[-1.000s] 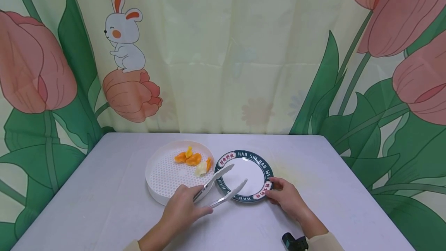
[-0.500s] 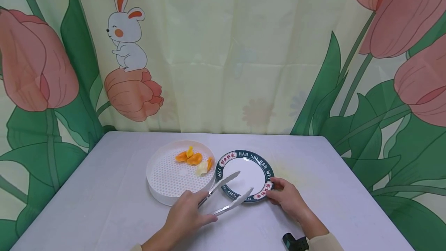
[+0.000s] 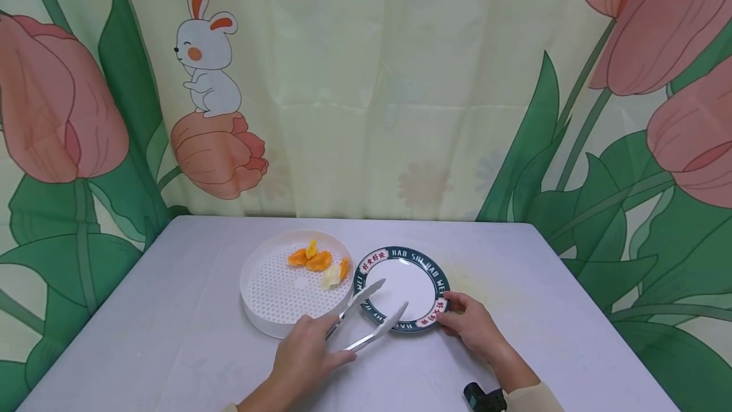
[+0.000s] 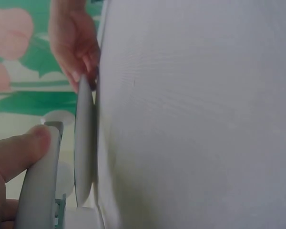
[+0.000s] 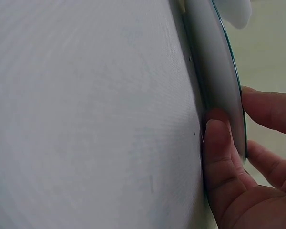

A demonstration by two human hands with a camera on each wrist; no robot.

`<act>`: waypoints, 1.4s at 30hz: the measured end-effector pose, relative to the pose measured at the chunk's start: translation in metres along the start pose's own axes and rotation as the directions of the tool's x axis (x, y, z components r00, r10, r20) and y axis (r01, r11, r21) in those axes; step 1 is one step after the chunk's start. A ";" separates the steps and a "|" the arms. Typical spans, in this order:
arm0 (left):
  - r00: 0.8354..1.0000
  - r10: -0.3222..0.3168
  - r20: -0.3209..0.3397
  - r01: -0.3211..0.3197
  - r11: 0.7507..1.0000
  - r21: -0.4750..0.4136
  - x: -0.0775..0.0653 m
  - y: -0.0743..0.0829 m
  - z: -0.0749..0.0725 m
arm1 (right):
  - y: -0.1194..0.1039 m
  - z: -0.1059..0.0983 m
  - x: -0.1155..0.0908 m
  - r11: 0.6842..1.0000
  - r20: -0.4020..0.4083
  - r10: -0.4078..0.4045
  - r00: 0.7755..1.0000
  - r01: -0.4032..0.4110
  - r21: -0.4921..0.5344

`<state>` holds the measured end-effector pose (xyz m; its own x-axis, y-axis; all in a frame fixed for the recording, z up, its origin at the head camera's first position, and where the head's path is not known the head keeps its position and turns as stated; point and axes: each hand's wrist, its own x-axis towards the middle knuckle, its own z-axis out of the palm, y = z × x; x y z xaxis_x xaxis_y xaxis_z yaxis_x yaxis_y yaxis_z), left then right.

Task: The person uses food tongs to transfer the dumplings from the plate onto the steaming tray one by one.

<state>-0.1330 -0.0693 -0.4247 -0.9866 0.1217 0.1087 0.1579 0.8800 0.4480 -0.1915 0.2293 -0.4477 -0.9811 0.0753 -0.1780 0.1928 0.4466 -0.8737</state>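
In the head view my left hand [image 3: 309,348] grips a pair of metal tongs [image 3: 372,334] with pale tips. The tips are spread apart over the near-left part of a round plate [image 3: 403,288], with nothing between them. White in the middle, the plate has a dark green lettered rim. My right hand [image 3: 471,326] pinches its right edge; in the right wrist view the fingers [image 5: 219,138] reach under the rim while others lie on top. To the left stands a round white perforated tray [image 3: 274,297] holding several orange and yellow pieces [image 3: 318,261] and a cream-coloured piece [image 3: 330,276].
The tray and plate stand side by side on a white-covered table [image 3: 189,336]. A small black device [image 3: 485,397] is near the right wrist at the front. A curtain [image 3: 366,94] with tulips and a rabbit hangs behind the table.
The tongs have shifted slightly toward the front right, then a little back left, staying spread. My right hand keeps its hold on the plate. The pieces in the tray have not moved.
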 end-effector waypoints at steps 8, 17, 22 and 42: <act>0.999 0.044 0.014 -0.044 0.999 -0.014 -0.002 -0.005 0.002 | 0.000 0.000 0.002 1.000 -0.005 0.010 1.000 -0.010 -0.002; 0.996 0.077 0.036 -0.076 0.997 -0.029 -0.006 -0.010 0.002 | 0.003 0.001 0.002 1.000 -0.011 0.026 1.000 -0.026 -0.007; 0.996 0.072 0.053 -0.070 0.997 -0.036 -0.003 -0.010 0.003 | 0.004 0.001 0.003 0.999 -0.014 0.031 0.999 -0.031 -0.010; 0.998 0.049 0.045 -0.047 0.998 -0.034 -0.009 -0.006 0.003 | 0.001 -0.001 -0.003 0.999 -0.016 0.029 0.999 -0.029 -0.024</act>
<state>-0.1256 -0.0743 -0.4304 -0.9786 0.1851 0.0903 0.2057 0.8569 0.4727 -0.1881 0.2303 -0.4471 -0.9753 0.1024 -0.1957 0.2209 0.4656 -0.8570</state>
